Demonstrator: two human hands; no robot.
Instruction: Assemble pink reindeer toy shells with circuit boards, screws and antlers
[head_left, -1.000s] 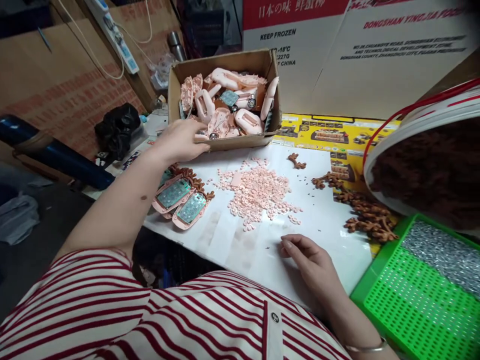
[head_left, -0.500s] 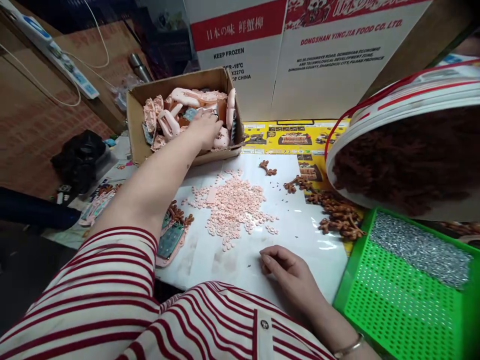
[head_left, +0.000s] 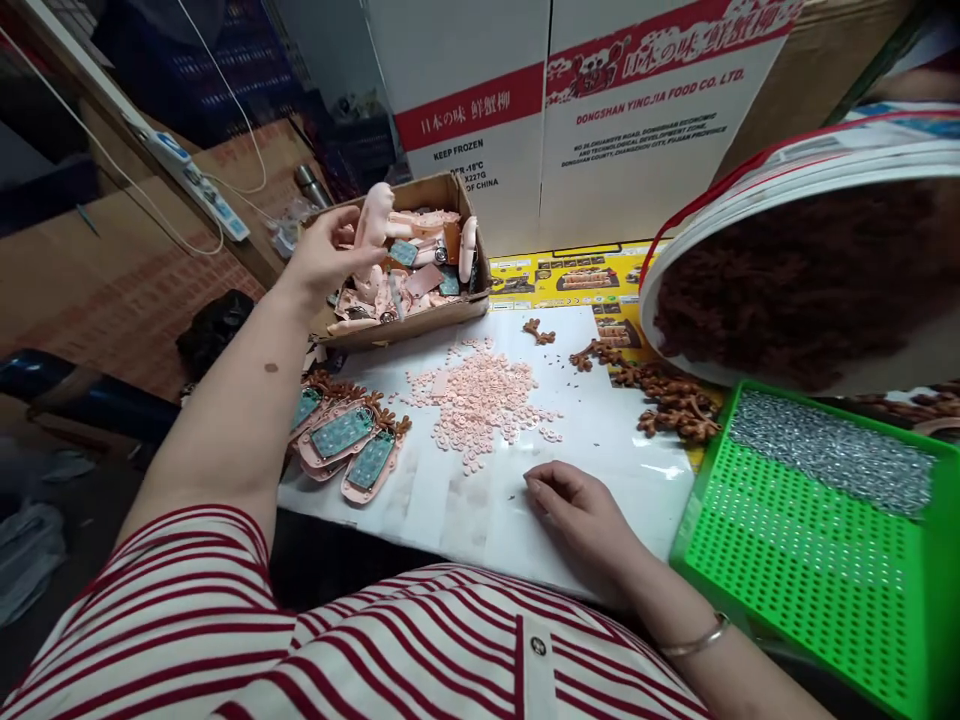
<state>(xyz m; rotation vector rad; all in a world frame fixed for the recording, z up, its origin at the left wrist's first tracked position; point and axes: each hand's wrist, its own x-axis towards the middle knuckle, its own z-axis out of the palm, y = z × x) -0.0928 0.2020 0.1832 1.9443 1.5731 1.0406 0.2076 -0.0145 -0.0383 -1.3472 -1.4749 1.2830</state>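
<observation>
At the cardboard box point(head_left: 420, 325), my left hand point(head_left: 322, 255) grips a pale pink plastic shell point(head_left: 373, 218) between thumb and fingers, tilted up above the box's left side. Inside the box lie more pink shells and several teal circuit boards point(head_left: 403, 252). My right hand point(head_left: 581, 510) rests on the white work sheet near the front edge, fingers curled toward the thumb; its fingertips are partly hidden. Ahead of it spreads a heap of small pink rings point(head_left: 487, 395). Left of the heap lie pink shells fitted with teal boards point(head_left: 343, 432), with brown branched pieces at their tops.
Brown branched pieces point(head_left: 675, 405) lie on the right, before a tipped white bucket point(head_left: 651, 300) filled with dark brown pieces. A green perforated basket point(head_left: 802, 570) holds small silvery parts point(head_left: 832, 450). Printed white cartons point(head_left: 480, 130) stand behind. A power strip point(head_left: 202, 190) is at upper left.
My left hand has moved left inside the box and lifted a pink shell. The view has shifted, showing more board-fitted shells at left. My right hand stays resting on the sheet.
</observation>
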